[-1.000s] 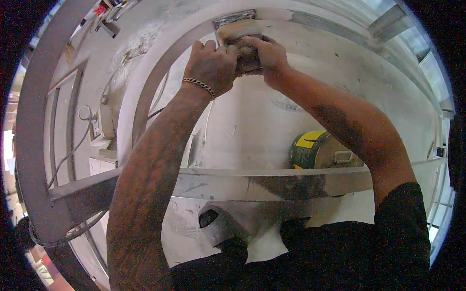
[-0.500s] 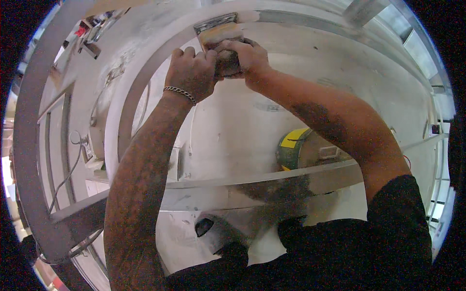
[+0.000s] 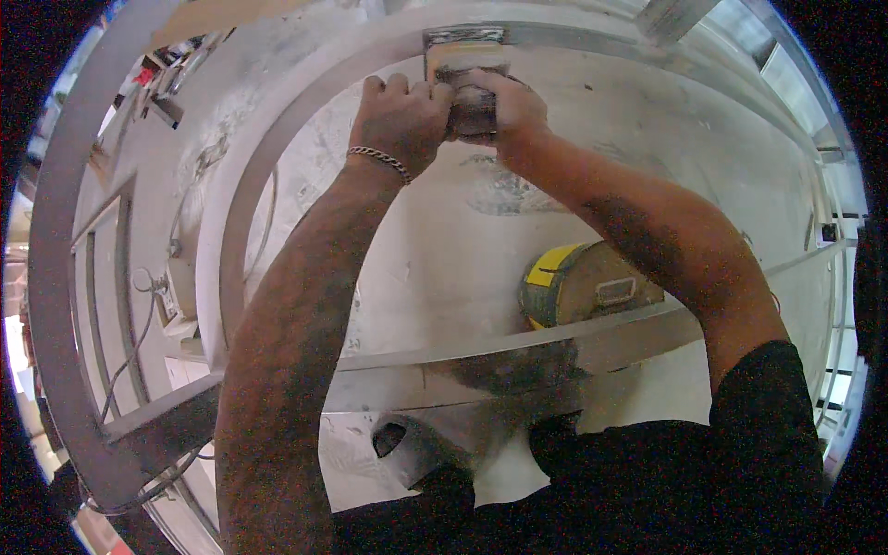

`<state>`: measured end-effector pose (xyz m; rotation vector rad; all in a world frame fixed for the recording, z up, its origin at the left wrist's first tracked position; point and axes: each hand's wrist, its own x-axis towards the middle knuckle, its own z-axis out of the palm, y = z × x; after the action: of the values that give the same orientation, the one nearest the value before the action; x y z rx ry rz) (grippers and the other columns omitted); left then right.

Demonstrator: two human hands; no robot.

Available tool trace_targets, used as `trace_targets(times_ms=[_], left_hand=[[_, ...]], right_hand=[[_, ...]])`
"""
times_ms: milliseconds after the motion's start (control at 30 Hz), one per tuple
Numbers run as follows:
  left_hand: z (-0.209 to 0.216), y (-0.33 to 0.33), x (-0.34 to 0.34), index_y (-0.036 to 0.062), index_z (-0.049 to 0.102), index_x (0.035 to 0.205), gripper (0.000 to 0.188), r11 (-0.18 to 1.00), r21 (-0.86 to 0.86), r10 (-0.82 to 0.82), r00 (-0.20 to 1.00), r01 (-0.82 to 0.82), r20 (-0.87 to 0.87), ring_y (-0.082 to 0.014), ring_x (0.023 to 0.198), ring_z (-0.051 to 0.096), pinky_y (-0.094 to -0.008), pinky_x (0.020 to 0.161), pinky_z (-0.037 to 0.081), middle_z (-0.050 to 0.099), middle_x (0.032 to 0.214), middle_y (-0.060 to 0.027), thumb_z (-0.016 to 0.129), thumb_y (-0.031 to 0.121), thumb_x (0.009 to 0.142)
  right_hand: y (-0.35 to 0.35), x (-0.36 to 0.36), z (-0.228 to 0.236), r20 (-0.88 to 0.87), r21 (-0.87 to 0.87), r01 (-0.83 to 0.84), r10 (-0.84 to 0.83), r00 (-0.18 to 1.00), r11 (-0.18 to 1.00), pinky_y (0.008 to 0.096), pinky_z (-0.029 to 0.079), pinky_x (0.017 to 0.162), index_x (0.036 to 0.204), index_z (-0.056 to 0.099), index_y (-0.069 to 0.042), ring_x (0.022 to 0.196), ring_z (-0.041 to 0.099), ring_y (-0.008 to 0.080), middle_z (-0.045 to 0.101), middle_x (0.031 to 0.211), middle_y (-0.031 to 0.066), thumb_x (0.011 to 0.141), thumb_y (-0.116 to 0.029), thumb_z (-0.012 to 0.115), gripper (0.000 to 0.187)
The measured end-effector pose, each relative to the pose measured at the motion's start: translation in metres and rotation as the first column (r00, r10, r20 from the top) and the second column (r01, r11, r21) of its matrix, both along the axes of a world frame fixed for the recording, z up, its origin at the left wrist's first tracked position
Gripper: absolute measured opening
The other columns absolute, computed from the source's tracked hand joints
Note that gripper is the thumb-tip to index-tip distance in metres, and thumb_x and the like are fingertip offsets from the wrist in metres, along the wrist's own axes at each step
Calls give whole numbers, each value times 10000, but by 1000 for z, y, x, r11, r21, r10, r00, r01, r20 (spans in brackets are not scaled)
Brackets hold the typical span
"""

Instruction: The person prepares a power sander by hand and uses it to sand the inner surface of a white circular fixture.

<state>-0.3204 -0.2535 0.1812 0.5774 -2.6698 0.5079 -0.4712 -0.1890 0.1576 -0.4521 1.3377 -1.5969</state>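
Both my hands grip one dusty, boxy sander (image 3: 468, 61) with a beige top and a dark, scuffed front plate. Its front end lies against the far bar of a grey metal frame (image 3: 592, 39). On its left side my left hand (image 3: 400, 125), with a chain bracelet (image 3: 379, 159) at the wrist, is closed with curled fingers. From the right, my right hand (image 3: 513, 106) wraps over the dark body of the sander, its thumb side on top. The underside of the sander and several fingertips are hidden.
A round drum-like thing (image 3: 597, 285) with a yellow and black band stands on the dusty white floor (image 3: 430, 277). A nearer frame bar (image 3: 629, 340) crosses in front of my body. At left are a cable (image 3: 139, 328) and, farther off, scattered items (image 3: 166, 83).
Both hands have slid the sander rightward along the far bar. It was tilted before and now sits straighter.
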Motion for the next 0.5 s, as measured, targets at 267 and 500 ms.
trace_targets(times_ms=[267,500], left_hand=[[0,-5,13,115,601,936,286,999,21,38,999,-39,29,-231,841,624,-422,743,431,664,824,-38,724,321,781],[0,-5,47,114,596,928,321,996,47,76,996,-78,42,-229,823,626,-414,753,429,667,788,-50,732,358,771]], right_hand=[[-13,11,-1,2,-1,49,-49,999,999,411,599,705,1108,622,-83,820,692,258,664,1011,104,829,-282,662,345],[-19,41,3,24,-44,-68,69,997,997,403,598,680,1086,629,-83,810,690,256,663,1016,106,821,-263,675,323]])
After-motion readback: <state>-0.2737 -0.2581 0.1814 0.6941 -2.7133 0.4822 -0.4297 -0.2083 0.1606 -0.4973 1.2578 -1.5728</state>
